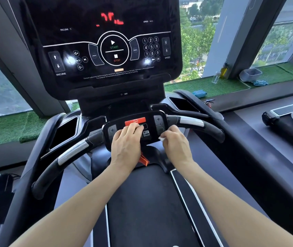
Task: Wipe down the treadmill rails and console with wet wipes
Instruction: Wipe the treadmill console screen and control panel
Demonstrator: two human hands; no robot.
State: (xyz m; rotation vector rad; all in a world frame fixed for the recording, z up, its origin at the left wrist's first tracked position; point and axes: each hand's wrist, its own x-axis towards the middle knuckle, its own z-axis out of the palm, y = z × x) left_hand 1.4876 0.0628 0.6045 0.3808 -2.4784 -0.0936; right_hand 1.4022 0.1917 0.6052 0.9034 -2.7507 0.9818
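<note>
On the small control panel [135,126] between the two rails [72,152], both hands work side by side: the left hand [127,139] lies with curled fingers over a wipe [136,127] by the red stop strip, the right hand [175,141] pinches a white wipe scrap [161,139] at the panel's lower right edge; the big console [106,43] rises behind
</note>
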